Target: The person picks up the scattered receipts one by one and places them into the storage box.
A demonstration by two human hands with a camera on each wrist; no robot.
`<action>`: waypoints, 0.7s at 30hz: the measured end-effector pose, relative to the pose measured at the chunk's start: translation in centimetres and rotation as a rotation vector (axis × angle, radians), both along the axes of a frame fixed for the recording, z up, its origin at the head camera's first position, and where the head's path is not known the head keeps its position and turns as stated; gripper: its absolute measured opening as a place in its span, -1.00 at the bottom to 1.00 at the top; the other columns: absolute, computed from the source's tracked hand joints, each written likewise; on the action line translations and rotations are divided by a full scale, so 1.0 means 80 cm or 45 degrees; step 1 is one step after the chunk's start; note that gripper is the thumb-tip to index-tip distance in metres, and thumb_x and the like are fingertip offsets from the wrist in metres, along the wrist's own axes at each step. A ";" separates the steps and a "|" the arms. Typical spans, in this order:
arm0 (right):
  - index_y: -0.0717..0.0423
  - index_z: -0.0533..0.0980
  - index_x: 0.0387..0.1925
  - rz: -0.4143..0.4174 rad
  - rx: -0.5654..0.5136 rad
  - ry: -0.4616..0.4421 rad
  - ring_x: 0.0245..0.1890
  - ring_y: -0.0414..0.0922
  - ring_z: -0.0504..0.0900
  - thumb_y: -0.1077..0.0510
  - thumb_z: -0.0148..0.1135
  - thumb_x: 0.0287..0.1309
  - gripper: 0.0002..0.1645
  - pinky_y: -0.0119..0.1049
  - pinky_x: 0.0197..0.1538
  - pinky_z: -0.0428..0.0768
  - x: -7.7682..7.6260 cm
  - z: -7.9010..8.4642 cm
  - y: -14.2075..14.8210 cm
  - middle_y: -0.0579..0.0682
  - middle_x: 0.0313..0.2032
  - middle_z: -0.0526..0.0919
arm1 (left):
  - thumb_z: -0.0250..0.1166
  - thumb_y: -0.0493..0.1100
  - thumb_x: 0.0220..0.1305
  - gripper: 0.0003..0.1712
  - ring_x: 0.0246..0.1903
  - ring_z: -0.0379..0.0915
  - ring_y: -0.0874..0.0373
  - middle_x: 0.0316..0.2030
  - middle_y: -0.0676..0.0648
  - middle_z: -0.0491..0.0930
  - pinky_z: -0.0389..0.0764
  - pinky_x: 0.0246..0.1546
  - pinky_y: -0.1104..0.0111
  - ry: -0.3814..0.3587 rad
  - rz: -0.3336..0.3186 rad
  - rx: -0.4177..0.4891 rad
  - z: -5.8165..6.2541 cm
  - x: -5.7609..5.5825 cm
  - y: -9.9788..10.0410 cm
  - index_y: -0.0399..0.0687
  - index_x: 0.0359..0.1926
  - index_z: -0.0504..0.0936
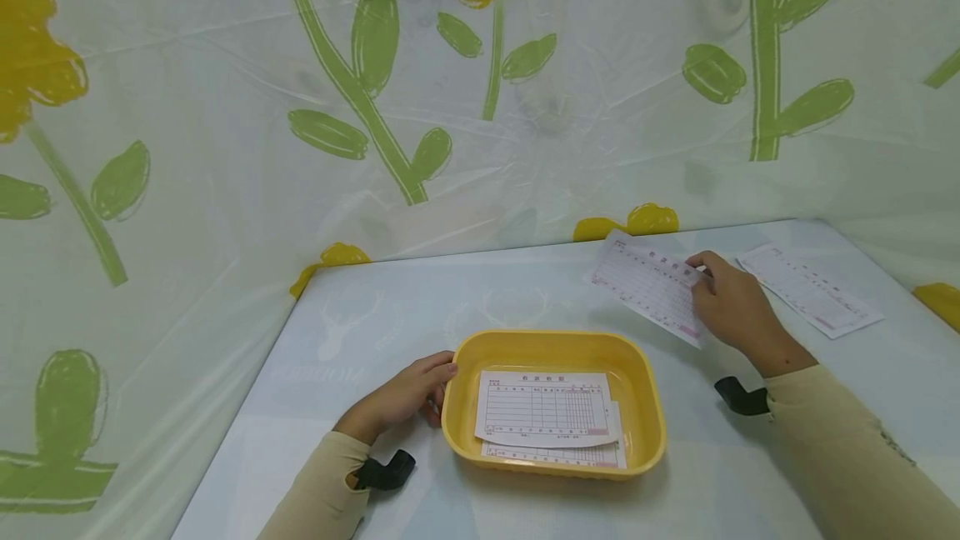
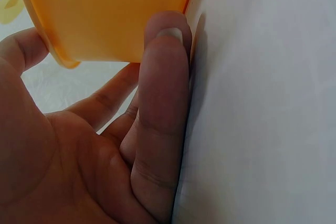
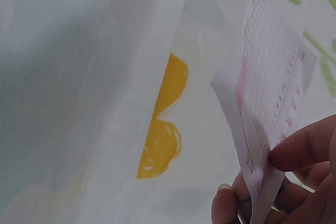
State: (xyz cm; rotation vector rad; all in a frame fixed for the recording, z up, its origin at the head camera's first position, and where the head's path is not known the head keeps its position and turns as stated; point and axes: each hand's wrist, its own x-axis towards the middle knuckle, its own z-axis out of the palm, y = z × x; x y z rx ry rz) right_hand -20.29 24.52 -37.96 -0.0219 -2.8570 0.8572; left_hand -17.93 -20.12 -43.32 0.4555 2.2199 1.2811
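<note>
My right hand (image 1: 731,302) pinches a printed receipt slip (image 1: 645,282) between thumb and fingers, above the table to the right. In the right wrist view the slip (image 3: 268,87) bends where the thumb presses it. My left hand (image 1: 405,394) holds the left end of a yellow plastic tray (image 1: 652,407). The left wrist view has one digit at the tray's rim and other fingers (image 2: 163,82) against its outer wall, close to the tabletop. Inside the tray lie overlapping slips (image 1: 543,407) of the same print; how many is hidden.
More printed slips (image 1: 810,290) lie at the table's right, beyond my right hand. A pale patterned cover lies on the table (image 1: 360,323). A flower-printed curtain (image 1: 600,165) hangs behind the table's back edge. Black straps (image 1: 386,471) sit at both wrists.
</note>
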 end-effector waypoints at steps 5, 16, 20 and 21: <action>0.30 0.34 0.25 0.021 -0.007 0.030 -0.20 0.14 0.50 0.23 -0.19 0.40 -0.53 -0.22 -0.32 0.54 0.005 0.005 -0.006 0.43 0.13 0.50 | -0.11 0.08 0.57 -0.52 -0.45 0.56 0.13 -0.51 0.01 0.56 0.67 -0.39 0.26 0.001 0.008 -0.005 0.002 0.001 -0.001 -0.09 0.28 0.40; 0.28 0.40 0.18 0.081 -0.058 0.150 -0.46 0.03 0.49 0.26 -0.20 0.38 -0.57 -0.29 -0.52 0.42 0.013 0.015 -0.013 0.39 0.01 0.60 | -0.12 0.10 0.57 -0.51 -0.44 0.54 0.10 -0.50 -0.01 0.54 0.66 -0.35 0.26 -0.004 0.005 -0.024 0.004 -0.001 0.002 -0.07 0.29 0.38; 0.27 0.41 0.17 0.116 -0.066 0.179 -0.41 0.03 0.49 0.26 -0.20 0.38 -0.58 -0.29 -0.44 0.44 0.018 0.017 -0.020 0.36 -0.03 0.62 | -0.13 0.10 0.57 -0.51 -0.45 0.55 0.10 -0.51 -0.02 0.55 0.67 -0.35 0.26 -0.003 0.009 -0.034 0.004 -0.003 0.003 -0.06 0.29 0.38; 0.27 0.42 0.17 0.124 -0.071 0.182 -0.45 0.02 0.48 0.27 -0.20 0.38 -0.58 -0.30 -0.46 0.43 0.019 0.017 -0.023 0.34 -0.09 0.63 | -0.13 0.10 0.57 -0.51 -0.44 0.55 0.10 -0.51 -0.02 0.55 0.68 -0.35 0.26 -0.006 0.012 -0.040 0.003 -0.004 0.003 -0.05 0.30 0.38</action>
